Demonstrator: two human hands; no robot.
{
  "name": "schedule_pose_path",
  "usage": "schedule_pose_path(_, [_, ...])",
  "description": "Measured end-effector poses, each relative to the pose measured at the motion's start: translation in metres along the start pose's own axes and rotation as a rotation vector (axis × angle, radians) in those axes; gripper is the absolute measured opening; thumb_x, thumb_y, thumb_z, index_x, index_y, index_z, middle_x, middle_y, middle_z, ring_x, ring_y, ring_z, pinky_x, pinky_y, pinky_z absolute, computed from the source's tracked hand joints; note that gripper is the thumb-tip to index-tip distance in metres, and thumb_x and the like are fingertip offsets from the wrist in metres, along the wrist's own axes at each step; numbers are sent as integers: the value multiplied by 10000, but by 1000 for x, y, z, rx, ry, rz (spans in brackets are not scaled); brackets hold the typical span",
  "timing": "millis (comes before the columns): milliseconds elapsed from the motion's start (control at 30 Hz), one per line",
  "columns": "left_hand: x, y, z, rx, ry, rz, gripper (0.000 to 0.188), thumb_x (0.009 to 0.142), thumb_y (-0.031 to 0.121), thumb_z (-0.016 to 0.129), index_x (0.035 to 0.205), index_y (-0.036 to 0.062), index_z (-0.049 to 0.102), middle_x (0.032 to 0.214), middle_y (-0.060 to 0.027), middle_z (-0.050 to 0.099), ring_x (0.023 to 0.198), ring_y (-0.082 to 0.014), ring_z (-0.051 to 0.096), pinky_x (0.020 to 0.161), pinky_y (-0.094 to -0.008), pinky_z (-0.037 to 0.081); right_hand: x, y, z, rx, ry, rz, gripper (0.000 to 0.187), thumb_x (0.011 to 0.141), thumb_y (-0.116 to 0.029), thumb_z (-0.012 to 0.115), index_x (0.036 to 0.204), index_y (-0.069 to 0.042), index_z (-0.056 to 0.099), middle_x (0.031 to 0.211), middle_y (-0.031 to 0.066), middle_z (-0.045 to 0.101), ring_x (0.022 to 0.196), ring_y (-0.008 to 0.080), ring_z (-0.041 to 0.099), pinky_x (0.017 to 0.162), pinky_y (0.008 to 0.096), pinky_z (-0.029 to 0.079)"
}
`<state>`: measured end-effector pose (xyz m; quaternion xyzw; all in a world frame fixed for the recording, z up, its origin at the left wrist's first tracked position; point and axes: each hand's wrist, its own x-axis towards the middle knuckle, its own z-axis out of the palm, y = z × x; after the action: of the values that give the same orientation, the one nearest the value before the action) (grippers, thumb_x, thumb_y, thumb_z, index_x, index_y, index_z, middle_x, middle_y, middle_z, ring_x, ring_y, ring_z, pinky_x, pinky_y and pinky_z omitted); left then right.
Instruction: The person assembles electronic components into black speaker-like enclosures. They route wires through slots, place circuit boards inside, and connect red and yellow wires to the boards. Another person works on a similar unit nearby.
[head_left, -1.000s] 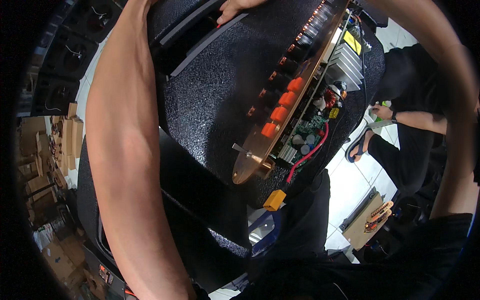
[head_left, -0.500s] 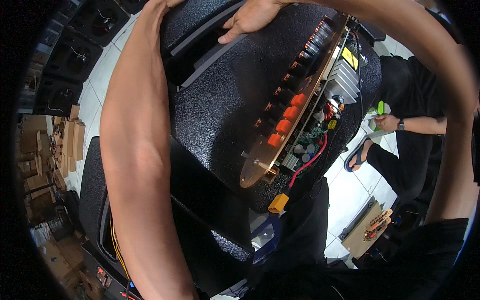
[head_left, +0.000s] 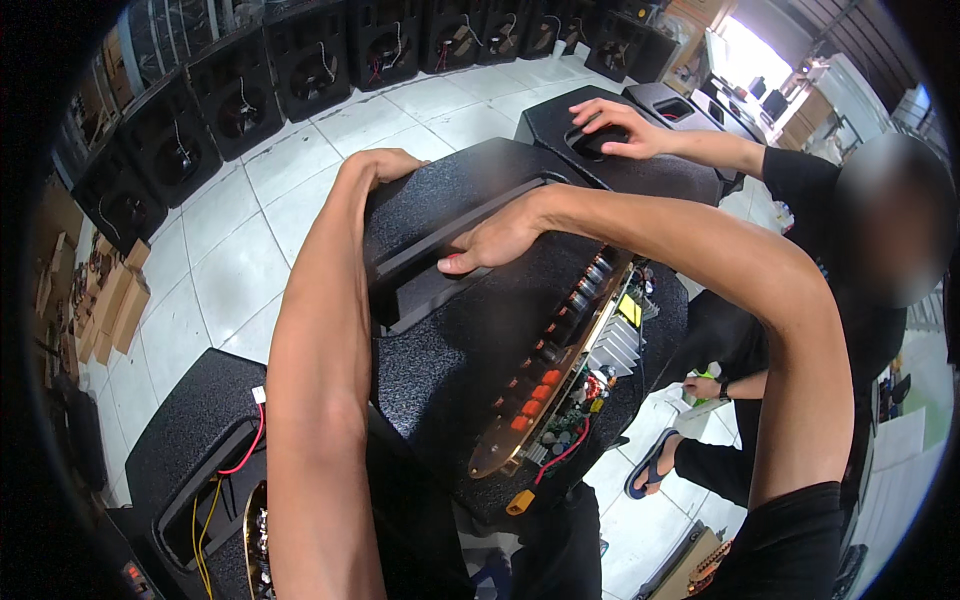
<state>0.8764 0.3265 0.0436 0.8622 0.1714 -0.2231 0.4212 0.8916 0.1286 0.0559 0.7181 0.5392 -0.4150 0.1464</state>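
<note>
A black textured speaker cabinet (head_left: 470, 330) lies in front of me. My left hand (head_left: 388, 166) curls over its far top edge. My right hand (head_left: 497, 240) grips the rim of the recessed handle slot (head_left: 420, 280) on its upper face. A metal amplifier panel (head_left: 545, 385) with orange knobs hangs half out of the cabinet's right side, showing a circuit board, silver heat sink fins and a red wire. An orange connector (head_left: 519, 502) dangles below it.
A second open cabinet (head_left: 190, 470) with red and yellow wires sits at lower left. A co-worker in black (head_left: 800, 190) at the right rests a hand (head_left: 612, 124) on another cabinet (head_left: 650, 100). Black speakers (head_left: 240, 100) line the back wall. Cardboard boxes (head_left: 110, 300) stand at left.
The view has swung up, so the cabinet sits lower in the picture and both my hands show fully on its far end. The co-worker's hand on the other cabinet has come into view.
</note>
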Motion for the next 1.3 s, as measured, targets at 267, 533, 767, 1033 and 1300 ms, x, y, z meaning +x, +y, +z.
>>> schedule_pose_path(267, [1, -1, 1, -23, 12, 45, 467, 932, 327, 577, 1303, 52, 644, 1289, -143, 658, 1107, -298, 663, 946, -434, 496, -4, -5, 2, 33, 35, 78, 980, 970, -736, 175, 1537, 62, 220, 1617, 242, 190, 1517, 363, 139, 1242, 463, 127])
schedule_pose_path(533, [4, -3, 1, 21, 61, 50, 519, 899, 332, 587, 1311, 19, 627, 1312, -181, 638, 1126, -308, 654, 957, -416, 487, -11, -14, 0, 100, 49, 19, 923, 1002, -688, 160, 1523, 66, 262, 1593, 259, 246, 1499, 383, 194, 1236, 466, 158])
schedule_pose_path(767, [6, -2, 1, 110, 57, 126, 498, 1016, 356, 474, 1324, -15, 598, 1302, -197, 624, 1107, -330, 647, 925, -462, 519, 0, -6, 3, 80, 81, 39, 945, 997, -696, 183, 1501, 96, 287, 1577, 280, 265, 1495, 382, 207, 1231, 457, 178])
schedule_pose_path(1033, [12, -8, 2, 86, 64, 130, 500, 1005, 363, 489, 1306, -18, 610, 1289, -193, 630, 1095, -326, 644, 927, -469, 513, 8, -8, 5, 73, 67, 55, 900, 1016, -659, 189, 1500, 92, 294, 1576, 279, 269, 1497, 385, 197, 1230, 472, 183])
schedule_pose_path(1300, [30, -14, 1, 81, 169, 87, 516, 985, 401, 522, 1316, 17, 616, 1312, -175, 628, 1105, -316, 644, 934, -452, 511, 7, -7, 3, 75, 66, 21, 909, 1003, -678, 185, 1497, 74, 319, 1566, 266, 298, 1487, 380, 227, 1223, 467, 206])
